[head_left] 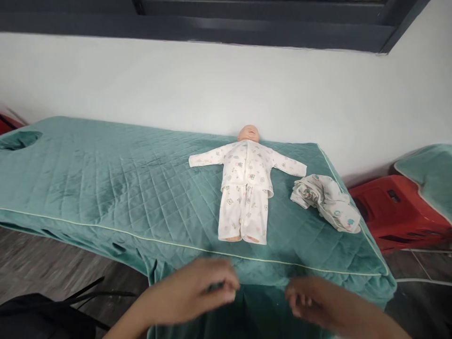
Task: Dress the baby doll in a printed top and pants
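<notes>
A baby doll (248, 133) lies on its back on a green quilted bed cover (141, 188), head towards the wall. It wears a white printed long-sleeved top (247, 162), with both sleeves spread out sideways, and matching trousers (231, 212). My left hand (192, 292) hovers before the bed's front edge, below the doll's legs. Its fingers are loosely curved, with a gap to the thumb and nothing held. To the right, my right hand (314, 299) is also in front of that edge, loosely curled, somewhat blurred and apparently bare. Neither hand touches the doll.
A crumpled white printed cloth (328, 200) lies right of the doll. Beyond the bed's right end stands a red plastic stool or chair (402, 212) with green fabric over it. A white wall (141, 84) runs behind the bed. Black straps and a dark object (42, 315) are at lower left.
</notes>
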A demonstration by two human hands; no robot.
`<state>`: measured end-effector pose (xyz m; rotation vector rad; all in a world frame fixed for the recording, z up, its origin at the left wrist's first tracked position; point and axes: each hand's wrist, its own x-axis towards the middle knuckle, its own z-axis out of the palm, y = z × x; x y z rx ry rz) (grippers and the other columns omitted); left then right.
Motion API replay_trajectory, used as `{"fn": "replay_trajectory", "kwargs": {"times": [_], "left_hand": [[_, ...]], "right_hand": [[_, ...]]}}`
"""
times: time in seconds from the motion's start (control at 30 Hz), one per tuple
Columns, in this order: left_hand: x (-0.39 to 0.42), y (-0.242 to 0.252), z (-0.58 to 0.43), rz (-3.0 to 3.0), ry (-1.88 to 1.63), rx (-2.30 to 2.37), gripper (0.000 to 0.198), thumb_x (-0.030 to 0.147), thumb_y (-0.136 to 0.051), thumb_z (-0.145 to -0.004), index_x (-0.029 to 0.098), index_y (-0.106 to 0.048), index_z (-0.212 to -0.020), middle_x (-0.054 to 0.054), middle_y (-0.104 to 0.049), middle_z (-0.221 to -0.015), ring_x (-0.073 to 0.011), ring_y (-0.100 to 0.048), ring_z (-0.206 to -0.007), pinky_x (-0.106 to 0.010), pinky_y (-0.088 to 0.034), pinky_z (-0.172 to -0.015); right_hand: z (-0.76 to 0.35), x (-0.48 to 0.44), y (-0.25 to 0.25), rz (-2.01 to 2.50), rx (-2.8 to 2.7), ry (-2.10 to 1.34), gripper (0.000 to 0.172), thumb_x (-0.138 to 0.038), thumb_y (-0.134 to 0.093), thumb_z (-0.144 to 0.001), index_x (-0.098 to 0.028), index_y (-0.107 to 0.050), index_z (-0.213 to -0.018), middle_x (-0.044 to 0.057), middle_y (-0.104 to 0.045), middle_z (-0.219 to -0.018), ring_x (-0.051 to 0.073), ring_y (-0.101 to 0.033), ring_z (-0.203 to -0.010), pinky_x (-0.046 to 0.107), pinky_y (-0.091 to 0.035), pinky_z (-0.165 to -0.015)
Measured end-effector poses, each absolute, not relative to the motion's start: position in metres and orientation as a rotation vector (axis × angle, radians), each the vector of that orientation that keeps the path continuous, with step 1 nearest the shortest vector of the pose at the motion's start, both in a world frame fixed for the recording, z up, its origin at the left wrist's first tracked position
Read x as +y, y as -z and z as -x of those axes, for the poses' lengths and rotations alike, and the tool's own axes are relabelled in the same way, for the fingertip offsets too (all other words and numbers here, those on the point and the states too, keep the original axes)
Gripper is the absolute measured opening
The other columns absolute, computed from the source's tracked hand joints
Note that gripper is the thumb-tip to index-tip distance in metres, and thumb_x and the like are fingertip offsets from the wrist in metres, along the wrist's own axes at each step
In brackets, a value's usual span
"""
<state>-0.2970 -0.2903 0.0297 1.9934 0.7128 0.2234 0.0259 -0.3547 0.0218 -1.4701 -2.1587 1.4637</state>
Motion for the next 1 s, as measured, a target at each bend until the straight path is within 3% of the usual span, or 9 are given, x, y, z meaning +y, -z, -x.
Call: {"fn": "replay_trajectory", "kwargs": {"times": [0.07,0.17,0.23,0.47,0.57,0.73,1.0], "left_hand": [[-0.239,-0.029,0.270,-1.969,-0.526,0.803,0.023,0.035,-0.049,-0.102,0.023,-0.069,-0.102,-0.001,-0.073,-0.101,-0.0142,-0.067,-0.093,-0.027,-0.053,-0.087],[-0.155,-0.023,0.227,-1.922,-1.121,1.046,0.020,0.032,-0.053,-0.099,0.022,-0.069,-0.102,-0.004,-0.073,-0.108,-0.0168,-0.067,-0.102,-0.030,-0.053,-0.092],[-0.100,-0.016,0.203,-1.895,-1.287,1.127,0.020,0.026,-0.052,-0.097,0.020,-0.069,-0.107,-0.006,-0.072,-0.117,-0.0185,-0.066,-0.110,-0.032,-0.053,-0.095],[0.021,0.006,0.164,-2.057,-1.066,1.360,0.033,0.017,-0.047,-0.095,0.014,-0.066,-0.122,-0.014,-0.068,-0.130,-0.0269,-0.061,-0.124,-0.044,-0.045,-0.111],[0.029,0.016,0.164,-2.081,-1.057,1.279,0.033,0.022,-0.041,-0.098,0.019,-0.069,-0.116,-0.010,-0.069,-0.131,-0.0249,-0.060,-0.126,-0.042,-0.044,-0.113],[0.029,0.027,0.170,-2.095,-1.081,1.200,0.035,0.025,-0.041,-0.100,0.020,-0.069,-0.121,-0.007,-0.065,-0.139,-0.0212,-0.049,-0.141,-0.041,-0.032,-0.125],[0.031,0.026,0.173,-2.050,-1.092,1.155,0.037,0.027,-0.042,-0.100,0.021,-0.070,-0.123,-0.006,-0.064,-0.139,-0.0212,-0.054,-0.135,-0.039,-0.037,-0.120]], "right_hand": [[-0.022,-0.308,-0.035,1.391,-2.142,-1.443,0.019,-0.038,-0.055,-0.100,-0.027,-0.070,-0.099,0.002,-0.071,-0.092,0.018,-0.066,-0.084,0.031,-0.053,-0.075],[-0.004,-0.227,-0.050,1.247,-1.894,-1.117,0.020,-0.041,-0.057,-0.099,-0.025,-0.069,-0.099,0.003,-0.072,-0.097,0.019,-0.066,-0.092,0.033,-0.051,-0.084],[0.008,-0.165,-0.047,1.180,-1.745,-0.915,0.018,-0.040,-0.060,-0.096,-0.025,-0.068,-0.101,0.003,-0.072,-0.105,0.020,-0.065,-0.100,0.035,-0.050,-0.092],[0.019,-0.001,0.014,1.343,-1.387,-0.458,0.027,-0.035,-0.060,-0.088,-0.022,-0.064,-0.112,0.010,-0.067,-0.124,0.027,-0.059,-0.119,0.048,-0.042,-0.108],[0.016,0.008,0.032,1.420,-1.434,-0.507,0.031,-0.037,-0.057,-0.089,-0.021,-0.065,-0.114,0.010,-0.068,-0.124,0.028,-0.058,-0.120,0.050,-0.040,-0.110],[0.015,0.001,0.036,1.355,-1.477,-0.541,0.026,-0.037,-0.054,-0.090,-0.024,-0.068,-0.109,0.006,-0.070,-0.123,0.027,-0.059,-0.121,0.047,-0.039,-0.111],[0.017,0.003,0.037,1.272,-1.485,-0.507,0.021,-0.034,-0.055,-0.091,-0.026,-0.069,-0.106,0.004,-0.070,-0.123,0.024,-0.059,-0.122,0.045,-0.040,-0.112]]}}
